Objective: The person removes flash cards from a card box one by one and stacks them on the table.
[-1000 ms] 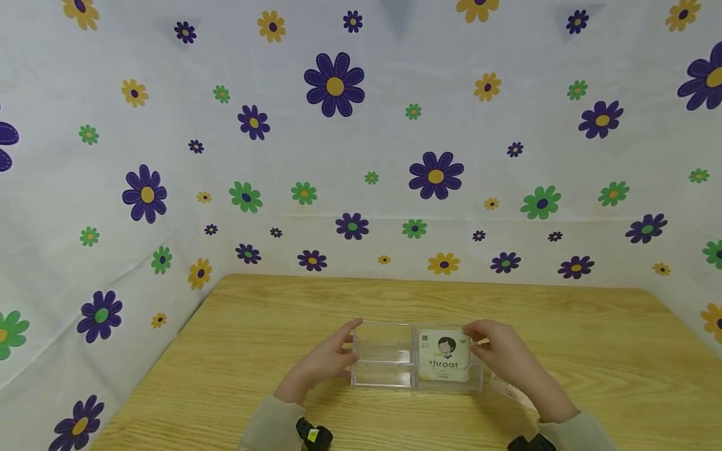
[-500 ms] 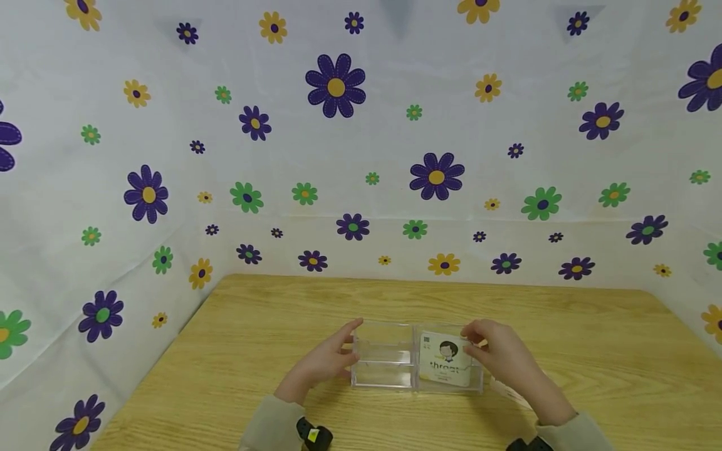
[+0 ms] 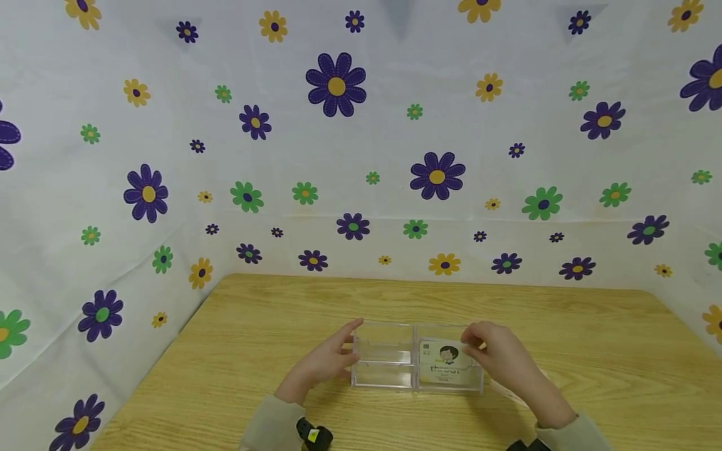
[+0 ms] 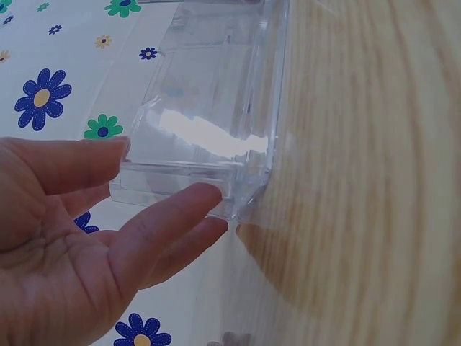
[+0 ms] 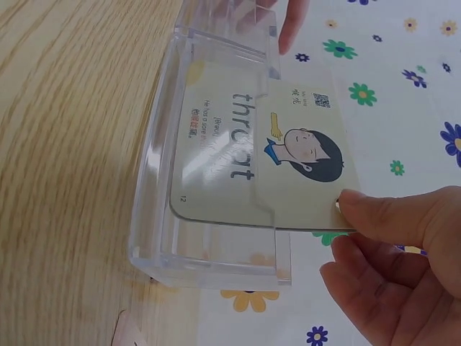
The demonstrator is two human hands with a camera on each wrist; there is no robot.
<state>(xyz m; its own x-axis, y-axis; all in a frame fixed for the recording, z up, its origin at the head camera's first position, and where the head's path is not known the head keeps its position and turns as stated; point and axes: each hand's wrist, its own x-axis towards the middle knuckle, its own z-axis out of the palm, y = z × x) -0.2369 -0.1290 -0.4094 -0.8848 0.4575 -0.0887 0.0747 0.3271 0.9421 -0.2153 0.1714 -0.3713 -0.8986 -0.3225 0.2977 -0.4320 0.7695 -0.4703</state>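
My head feed gives me the wooden table (image 3: pixel 282 300), the clear holder (image 3: pixel 388 376) on it. The left hand (image 3: pixel 320 362) rests relaxed fingers against its left end; the right hand (image 3: pixel 499 352) pinches the throat card (image 5: pixel 299 194), its lower part inside the right compartment (image 3: pixel 476 379).

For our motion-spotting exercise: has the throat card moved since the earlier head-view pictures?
Yes. Judged against the clear holder, which stayed put, the throat card has moved down, lower behind its front wall.
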